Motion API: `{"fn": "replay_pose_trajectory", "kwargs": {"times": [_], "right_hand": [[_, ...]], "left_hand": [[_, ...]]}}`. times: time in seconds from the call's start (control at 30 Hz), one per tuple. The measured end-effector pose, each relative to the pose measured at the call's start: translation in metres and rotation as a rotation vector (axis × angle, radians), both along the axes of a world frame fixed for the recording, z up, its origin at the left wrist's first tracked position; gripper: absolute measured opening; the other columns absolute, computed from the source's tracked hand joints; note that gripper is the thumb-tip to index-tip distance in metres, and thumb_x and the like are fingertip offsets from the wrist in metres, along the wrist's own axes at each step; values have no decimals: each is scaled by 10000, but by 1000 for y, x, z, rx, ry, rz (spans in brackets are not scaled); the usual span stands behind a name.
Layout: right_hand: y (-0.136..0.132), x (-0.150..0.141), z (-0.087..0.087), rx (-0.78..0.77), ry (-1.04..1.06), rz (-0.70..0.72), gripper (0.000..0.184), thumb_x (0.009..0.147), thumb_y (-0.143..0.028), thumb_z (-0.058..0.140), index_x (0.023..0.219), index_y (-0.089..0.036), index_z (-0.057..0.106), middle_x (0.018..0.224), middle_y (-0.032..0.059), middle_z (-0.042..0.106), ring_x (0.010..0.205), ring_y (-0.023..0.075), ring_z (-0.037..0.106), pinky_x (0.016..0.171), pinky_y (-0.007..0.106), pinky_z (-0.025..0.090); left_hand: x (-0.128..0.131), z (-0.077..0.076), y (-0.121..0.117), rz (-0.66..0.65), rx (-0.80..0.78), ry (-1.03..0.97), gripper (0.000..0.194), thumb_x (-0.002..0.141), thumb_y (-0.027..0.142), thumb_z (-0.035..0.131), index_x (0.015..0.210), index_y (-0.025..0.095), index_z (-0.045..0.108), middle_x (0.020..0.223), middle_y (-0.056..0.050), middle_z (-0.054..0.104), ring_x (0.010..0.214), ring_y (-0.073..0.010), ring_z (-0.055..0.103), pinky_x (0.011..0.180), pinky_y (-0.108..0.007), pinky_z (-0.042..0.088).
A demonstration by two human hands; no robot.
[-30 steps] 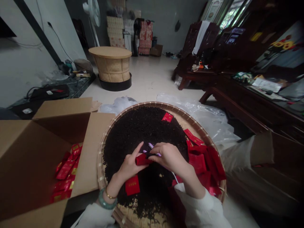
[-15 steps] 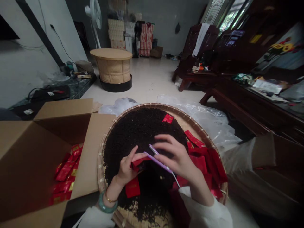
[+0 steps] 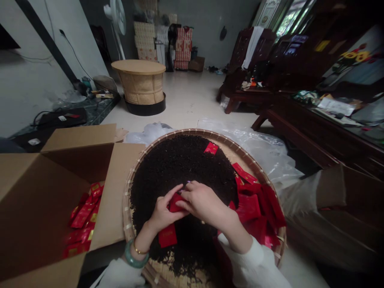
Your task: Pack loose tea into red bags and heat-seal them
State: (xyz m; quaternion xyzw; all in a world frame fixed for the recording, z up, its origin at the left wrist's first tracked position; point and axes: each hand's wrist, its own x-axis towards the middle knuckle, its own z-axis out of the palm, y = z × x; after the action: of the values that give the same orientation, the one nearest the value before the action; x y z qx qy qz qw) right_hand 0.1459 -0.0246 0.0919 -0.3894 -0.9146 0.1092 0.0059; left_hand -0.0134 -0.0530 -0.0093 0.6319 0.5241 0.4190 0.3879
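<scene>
My left hand (image 3: 162, 214) is closed on a small red packet (image 3: 175, 203), thumb and fingers along its side. My right hand (image 3: 207, 202) is closed at the packet's top edge around a slim purple tong-like sealer; only a bit of the purple sealer (image 3: 189, 182) shows past the fingers, and the rest is hidden. Both hands are over dark dried tea leaves (image 3: 174, 160) spread in a round woven bamboo tray (image 3: 127, 208). Just below my left hand lies another red packet (image 3: 168, 236). A single red packet (image 3: 211, 148) rests on the leaves at the far side.
Several flat red pouches (image 3: 249, 206) are heaped along the tray's right side. To the left stands an open cardboard box (image 3: 123, 192) with filled red packets (image 3: 82, 216) inside. Clear plastic sheeting (image 3: 258, 144) lies behind the tray. Another open carton (image 3: 330, 188) is at the right.
My right hand has moved left and turned over the packet, and the sealer's two arms, apart before, are now mostly covered by my fingers. My left hand keeps hold of the packet.
</scene>
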Motion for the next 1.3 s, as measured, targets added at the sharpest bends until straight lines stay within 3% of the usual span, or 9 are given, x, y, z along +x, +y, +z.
{"fn": "replay_pose_trajectory", "kwargs": {"times": [0.13,0.3,0.4,0.5,0.63,0.8,0.9,1.17,1.3], "right_hand": [[2,1,-12,-65,133,-114,267,909,-385,529,847,-163,666,822,68,652,757,175,609,644,256,441],[5,5,-39,-166,643,-323,254,767,-294,717,984,-184,643,773,0,681,656,133,616,610,220,450],[11,4,-55,-216,776,-324,71,764,-247,706,793,-184,691,707,-5,697,620,127,622,593,211,452],[17,5,-63,-232,819,-327,123,796,-279,666,724,-186,702,706,9,710,629,141,636,597,224,465],[17,17,-68,-109,773,-440,232,893,-338,525,998,-211,689,944,55,712,847,190,649,762,292,493],[-7,32,-88,35,106,-575,629,722,-389,734,1271,-162,529,1065,147,632,944,308,577,779,407,470],[-19,31,-100,61,-94,-595,598,734,-329,727,1266,-153,517,1061,154,614,936,309,567,752,396,462],[-7,46,-121,-177,312,-609,393,727,-220,692,1098,-152,583,1007,106,621,918,246,596,794,348,473],[0,65,-113,-372,653,-653,384,722,-312,685,1062,-156,600,1002,88,652,904,239,610,792,354,481]], "left_hand": [[1,7,4,-23,-152,-205,398,626,418,735,901,145,643,819,-54,696,727,-202,639,660,-266,509],[5,14,6,-97,-320,-401,457,585,351,773,945,149,577,859,-36,680,761,-192,637,683,-272,505],[7,14,7,-164,-392,-379,478,506,237,811,925,150,599,835,-7,675,743,-176,621,674,-264,498],[8,10,8,-173,-463,-346,358,507,206,803,811,124,633,743,1,667,683,-162,610,645,-261,488],[7,6,10,-62,-528,-430,377,512,244,819,824,112,653,756,-27,699,677,-177,637,658,-284,502],[5,4,13,104,-546,-605,496,469,293,861,884,100,669,800,-74,731,722,-211,673,715,-327,525],[4,5,13,117,-559,-659,502,452,295,870,872,97,679,803,-79,737,720,-204,678,720,-318,529],[4,11,12,26,-644,-791,507,484,290,867,904,88,668,889,-123,741,712,-212,698,682,-314,549],[4,11,11,2,-710,-776,562,488,287,869,959,105,622,944,-140,731,703,-225,704,656,-335,556]]}}
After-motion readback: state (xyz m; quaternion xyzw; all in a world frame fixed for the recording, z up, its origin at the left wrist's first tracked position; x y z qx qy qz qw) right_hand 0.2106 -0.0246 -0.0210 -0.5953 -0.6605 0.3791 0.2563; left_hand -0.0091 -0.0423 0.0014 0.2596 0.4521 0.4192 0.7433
